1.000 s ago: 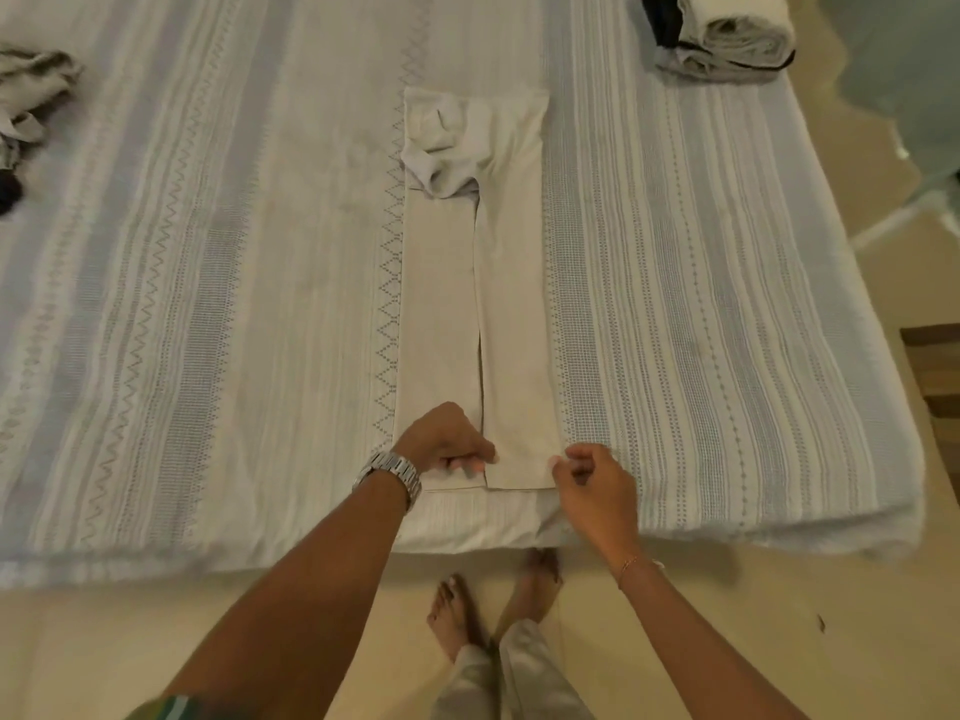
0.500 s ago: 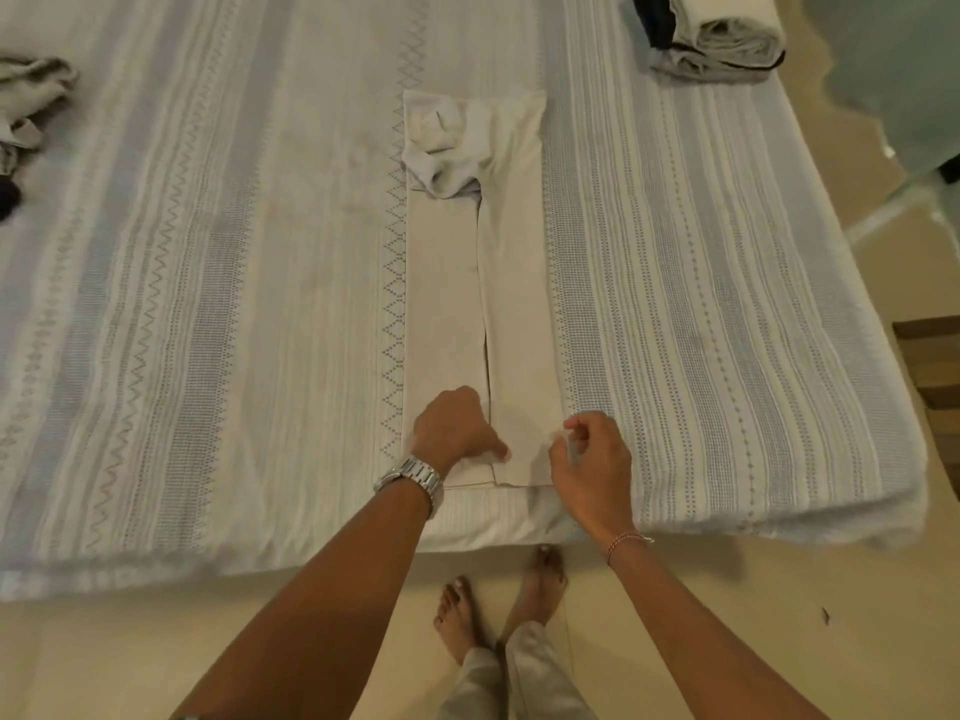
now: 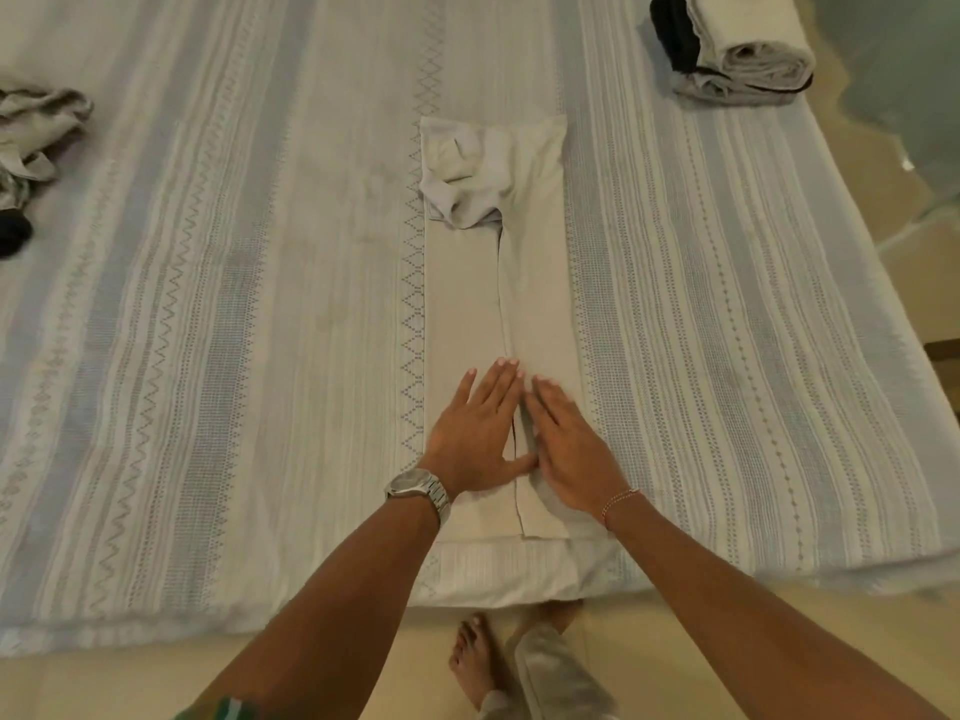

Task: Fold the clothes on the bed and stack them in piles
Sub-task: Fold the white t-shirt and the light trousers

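Observation:
A beige garment [image 3: 535, 283], folded into a long narrow strip, lies down the middle of the striped bed [image 3: 234, 330], with a bunched sleeve at its far end. My left hand [image 3: 475, 433] lies flat on the strip's near left half, fingers straight. My right hand [image 3: 569, 444] presses flat on the near right half beside it. The two hands nearly touch over the centre seam. A pile of folded clothes [image 3: 737, 49] sits at the bed's far right corner.
Crumpled unfolded clothes [image 3: 36, 142] lie at the bed's left edge. The bed's near edge runs just behind my wrists, with my bare feet [image 3: 478, 662] on the floor below. A wooden piece of furniture [image 3: 945, 350] shows at the far right.
Both hands let go of the garment's near hem, moved forward and flattened onto the strip. The camera has come closer to the bed.

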The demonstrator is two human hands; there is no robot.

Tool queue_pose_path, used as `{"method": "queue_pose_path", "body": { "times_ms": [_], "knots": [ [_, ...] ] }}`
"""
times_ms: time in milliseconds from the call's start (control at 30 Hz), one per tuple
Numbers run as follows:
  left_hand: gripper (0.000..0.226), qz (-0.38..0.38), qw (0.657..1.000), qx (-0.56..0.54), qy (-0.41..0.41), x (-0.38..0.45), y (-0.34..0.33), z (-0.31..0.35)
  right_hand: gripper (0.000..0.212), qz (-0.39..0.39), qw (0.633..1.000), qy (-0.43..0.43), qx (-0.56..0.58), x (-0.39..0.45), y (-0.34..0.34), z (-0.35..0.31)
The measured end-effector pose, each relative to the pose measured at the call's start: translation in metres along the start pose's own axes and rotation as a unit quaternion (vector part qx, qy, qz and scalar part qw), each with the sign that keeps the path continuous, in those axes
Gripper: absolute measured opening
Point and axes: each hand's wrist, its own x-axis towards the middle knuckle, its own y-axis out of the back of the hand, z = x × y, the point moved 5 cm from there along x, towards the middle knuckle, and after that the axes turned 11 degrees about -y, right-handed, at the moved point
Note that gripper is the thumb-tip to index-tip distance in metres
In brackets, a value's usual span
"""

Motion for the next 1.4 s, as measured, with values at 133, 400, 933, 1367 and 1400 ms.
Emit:
{"method": "queue_pose_path", "body": {
  "times_ms": [133, 400, 933, 1367, 1400],
  "knots": [
    [0.076, 0.023, 1.000, 0.008, 0.007, 0.024, 0.007, -0.026, 0.063, 0.013, 0.999, -0.025, -0.029, 0.042, 0.008, 0.005],
    [0.071, 0.046, 0.999, -0.012, 0.022, 0.092, 0.026, -0.075, 0.070, -0.015, 0.998, -0.003, -0.057, 0.145, 0.027, 0.017],
    [0.031, 0.269, 0.957, -0.064, 0.082, 0.167, 0.075, -0.135, 0.063, 0.010, 0.997, -0.015, -0.076, 0.320, 0.091, 0.072],
    [0.076, 0.212, 0.834, -0.197, 0.470, 0.177, 0.115, -0.279, 0.077, 0.040, 0.981, -0.150, -0.118, 0.404, 0.105, 0.076],
    [0.072, 0.206, 0.834, -0.210, 0.467, 0.178, 0.115, -0.285, 0.072, 0.082, 0.981, -0.145, -0.096, 0.401, 0.107, 0.067]
  ]
}}
